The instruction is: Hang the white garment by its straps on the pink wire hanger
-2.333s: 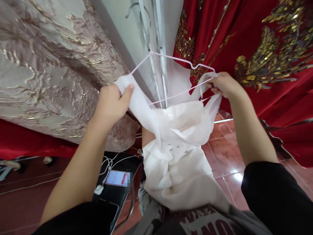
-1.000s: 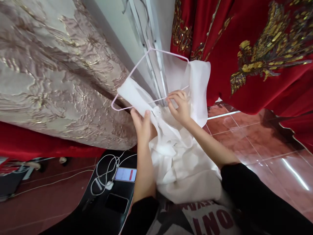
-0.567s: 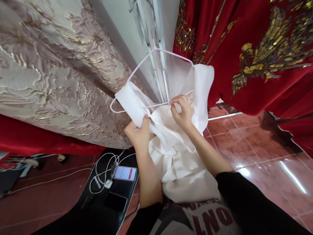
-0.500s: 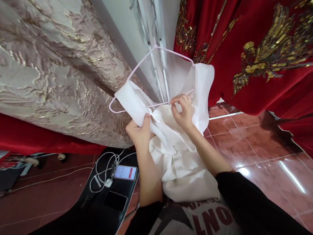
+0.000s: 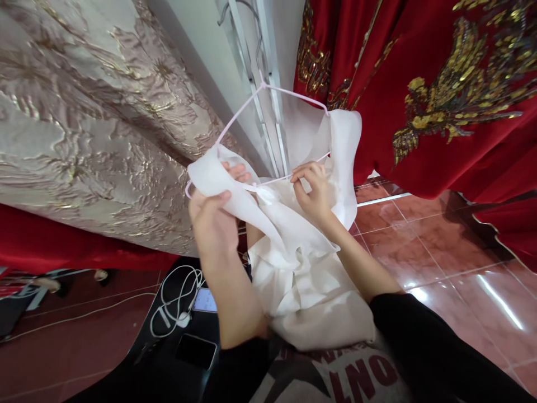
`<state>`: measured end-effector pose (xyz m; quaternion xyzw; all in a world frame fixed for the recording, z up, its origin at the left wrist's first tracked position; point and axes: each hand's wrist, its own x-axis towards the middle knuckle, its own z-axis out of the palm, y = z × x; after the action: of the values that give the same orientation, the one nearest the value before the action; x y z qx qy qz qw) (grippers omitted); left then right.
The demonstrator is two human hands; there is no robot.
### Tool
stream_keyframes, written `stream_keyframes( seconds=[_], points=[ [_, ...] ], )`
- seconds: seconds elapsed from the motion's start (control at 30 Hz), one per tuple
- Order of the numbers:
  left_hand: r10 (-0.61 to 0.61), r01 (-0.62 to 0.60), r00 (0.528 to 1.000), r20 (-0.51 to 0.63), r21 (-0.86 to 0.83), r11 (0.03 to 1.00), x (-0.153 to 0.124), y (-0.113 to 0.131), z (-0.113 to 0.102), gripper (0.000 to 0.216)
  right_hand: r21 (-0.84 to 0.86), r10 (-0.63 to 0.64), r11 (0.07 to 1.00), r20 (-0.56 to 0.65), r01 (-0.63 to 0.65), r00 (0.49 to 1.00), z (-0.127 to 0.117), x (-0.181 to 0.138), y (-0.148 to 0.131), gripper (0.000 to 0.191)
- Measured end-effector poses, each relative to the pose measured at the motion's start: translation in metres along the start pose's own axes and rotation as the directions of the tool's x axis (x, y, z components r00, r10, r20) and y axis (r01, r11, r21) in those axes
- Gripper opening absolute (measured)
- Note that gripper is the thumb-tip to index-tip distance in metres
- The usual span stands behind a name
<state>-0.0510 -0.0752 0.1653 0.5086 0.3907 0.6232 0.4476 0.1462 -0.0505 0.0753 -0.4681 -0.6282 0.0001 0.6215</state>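
Lettering sits nearest me, dark red across a grey shirtfront (image 5: 339, 375), with a black sleeve (image 5: 428, 336) running in from the right. Just beyond, and here's the piece in play, the white garment (image 5: 323, 308) bunches against the shirtfront, its upper part spread over the pink hanger (image 5: 263, 86).

Right hand (image 5: 312, 190) now: I've got thumb and fingers pinched on the hanger's lower bar, near its middle. Over to the left hand (image 5: 213, 215): the thumb lies on the near face of one shoulder band, the fingers stand apart behind it, slightly blurred; whether they grip, I can't tell. A pink end of the hanger pokes out past that band, while the other band covers the opposite end.

Lower down on my left, a black seat (image 5: 161, 361) carries a dark phone (image 5: 196, 351), a looped white cable (image 5: 175, 302) and a lit phone (image 5: 205, 300) partly hidden by the forearm. Red tiles (image 5: 423, 240) shine on the right. Further out, pale embossed fabric (image 5: 84, 123) hangs left, red sequined cloth (image 5: 377, 101) hangs right, and metal uprights (image 5: 277, 129) stand between them, behind the hanger.
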Motion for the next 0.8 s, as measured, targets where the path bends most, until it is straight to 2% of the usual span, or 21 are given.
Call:
stream_keyframes(
  seconds=[0.1,0.17,0.27,0.33,0.4,0.5,0.6,0.67,0.73,0.77,0.8],
  points=[
    [-0.065,0.065,0.998,0.009,-0.02,0.998,0.021,0.029,-0.021,0.032,-0.035,-0.017,0.999,0.036,0.018,0.999,-0.003,0.001,-0.002,0.019],
    [-0.049,0.049,0.999,0.02,0.003,0.999,0.03,0.032,-0.042,0.027,-0.06,-0.021,0.998,0.055,0.025,0.998,-0.003,0.001,-0.002,0.019],
    [0.029,-0.02,0.987,-0.16,0.055,0.998,0.028,0.008,-0.071,0.025,-0.065,-0.015,0.998,0.044,0.018,0.999,-0.002,0.0,-0.001,0.019],
    [-0.004,0.016,0.958,-0.286,0.038,0.999,0.019,-0.02,-0.078,0.028,-0.039,-0.02,0.999,0.021,0.02,1.0,0.001,-0.002,0.001,0.019],
    [-0.069,0.05,0.96,-0.271,-0.077,0.996,0.007,-0.047,-0.071,0.034,-0.008,-0.026,1.0,0.015,0.026,1.0,0.005,-0.004,0.002,0.019],
    [-0.172,0.142,0.981,-0.089,-0.27,0.952,-0.003,-0.072,-0.039,0.042,-0.011,-0.006,1.0,0.043,0.007,0.999,0.011,-0.007,-0.002,0.019],
    [-0.151,0.117,0.985,-0.083,-0.32,0.94,-0.003,-0.077,-0.008,0.039,0.004,0.001,1.0,0.102,-0.001,0.995,0.004,-0.006,-0.009,0.019],
    [-0.151,0.109,0.984,-0.093,-0.356,0.928,-0.001,-0.075,0.002,0.032,0.039,-0.027,0.999,0.135,0.022,0.991,-0.01,0.0,-0.011,0.017],
    [-0.157,0.117,0.986,-0.064,-0.407,0.906,-0.001,-0.073,0.003,0.03,0.005,-0.024,1.0,0.049,0.024,0.999,-0.031,0.009,-0.007,0.013],
    [-0.156,0.12,0.987,-0.048,-0.433,0.893,-0.002,-0.072,0.002,0.03,-0.047,0.0,0.999,-0.038,-0.002,0.999,-0.043,0.015,-0.001,0.011],
    [-0.156,0.121,0.987,-0.039,-0.457,0.881,-0.003,-0.071,0.001,0.03,-0.112,0.029,0.993,-0.144,-0.045,0.989,-0.053,0.021,0.008,0.018]
  ],
)
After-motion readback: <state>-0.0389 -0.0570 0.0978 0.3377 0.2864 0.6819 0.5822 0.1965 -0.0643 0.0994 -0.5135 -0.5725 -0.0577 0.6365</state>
